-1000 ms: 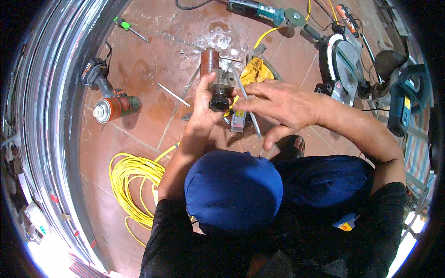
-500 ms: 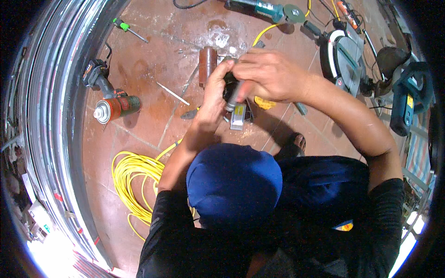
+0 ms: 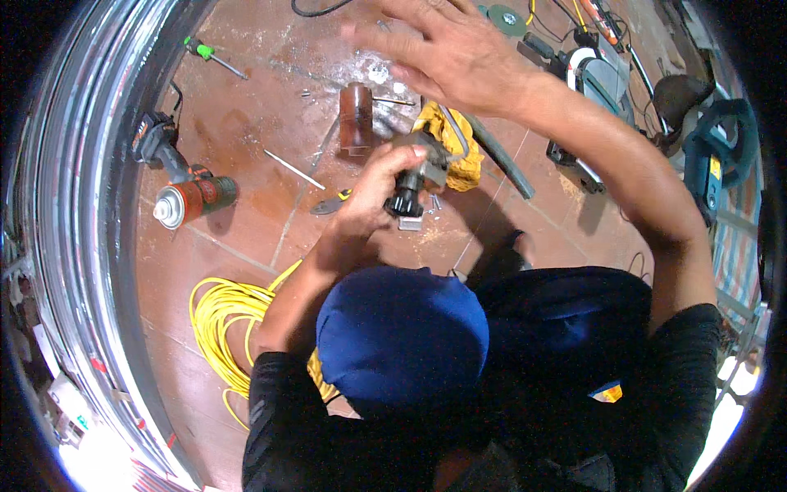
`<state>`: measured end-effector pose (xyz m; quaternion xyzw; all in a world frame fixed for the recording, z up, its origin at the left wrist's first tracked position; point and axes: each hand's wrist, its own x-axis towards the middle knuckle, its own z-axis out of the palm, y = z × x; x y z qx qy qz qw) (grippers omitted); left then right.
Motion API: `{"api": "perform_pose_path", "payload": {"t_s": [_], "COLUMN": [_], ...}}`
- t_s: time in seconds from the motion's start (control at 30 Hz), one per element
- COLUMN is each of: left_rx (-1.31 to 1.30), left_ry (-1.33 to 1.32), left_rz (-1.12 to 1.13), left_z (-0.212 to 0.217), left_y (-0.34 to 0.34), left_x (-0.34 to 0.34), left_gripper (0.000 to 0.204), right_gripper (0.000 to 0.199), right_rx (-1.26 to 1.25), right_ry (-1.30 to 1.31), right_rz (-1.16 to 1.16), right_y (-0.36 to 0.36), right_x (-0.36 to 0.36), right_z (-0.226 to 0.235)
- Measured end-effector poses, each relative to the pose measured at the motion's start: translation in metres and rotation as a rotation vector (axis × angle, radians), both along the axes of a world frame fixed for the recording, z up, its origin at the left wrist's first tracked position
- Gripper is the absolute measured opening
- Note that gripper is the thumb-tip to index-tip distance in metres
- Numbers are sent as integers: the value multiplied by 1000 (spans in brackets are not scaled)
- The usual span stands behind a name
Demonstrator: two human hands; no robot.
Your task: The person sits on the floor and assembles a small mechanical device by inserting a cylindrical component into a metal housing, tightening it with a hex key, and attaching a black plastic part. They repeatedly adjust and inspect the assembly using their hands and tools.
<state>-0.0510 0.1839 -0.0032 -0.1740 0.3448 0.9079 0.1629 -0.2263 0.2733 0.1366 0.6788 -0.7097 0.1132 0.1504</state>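
Observation:
My left hand [image 3: 379, 182] is closed around a grey metal tool part [image 3: 430, 168] with a black ribbed knob at its near end; its exact kind does not show. A bent metal rod [image 3: 461, 135] reaches past its far side, and I cannot tell whether the two are joined. Farther forward, my right hand [image 3: 455, 61] is raised with its fingers spread and nothing in it, slightly blurred. Just beyond my left hand stands a brown cylinder [image 3: 356, 115] with a thin rod beside it. A yellow cloth [image 3: 465, 168] lies right of the held part.
A spray can [image 3: 197, 201], a cordless drill [image 3: 168, 148] and a green-handled screwdriver [image 3: 215, 59] lie left. A coiled yellow cable [image 3: 221, 324] is near my left arm. A dark bar [image 3: 504, 160] and power tools [image 3: 594, 82] lie right. Long metal profiles [image 3: 90, 246] line the left side.
My right hand has left the held part and moved up and forward, its fingers opening. My left hand keeps the part, now turned so its black knob shows. The yellow cloth is more exposed.

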Motion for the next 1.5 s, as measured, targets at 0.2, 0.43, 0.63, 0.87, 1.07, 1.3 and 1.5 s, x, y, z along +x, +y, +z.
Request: {"api": "perform_pose_path", "payload": {"t_s": [0.2, 0.43, 0.63, 0.87, 1.07, 1.3, 1.5], "left_rx": [422, 630, 383, 806, 677, -273, -334], "left_ry": [16, 166, -43, 203, -43, 107, 71], "left_rz": [24, 53, -133, -1, 216, 466, 471], "left_z": [22, 32, 36, 37, 22, 4, -4], "left_y": [8, 10, 11, 10, 0, -20, -25], "left_x": [13, 0, 16, 6, 5, 7, 21], "left_gripper": [47, 50, 60, 58, 54, 35, 39], "right_gripper": [55, 50, 22, 49, 46, 67, 65], "right_rx": [402, 242, 408, 354, 199, 198, 163], "right_ry": [-73, -158, -45, -196, -411, -959, -1178], "right_rz": [636, 821, 880, 485, -5, -566, -622], "right_y": [20, -5, -7, 12, 36, 35, 34], "right_x": [-11, -19, -24, -17, 4, 62, 80], "right_z": [42, 43, 60, 35, -22, -50, -61]}}
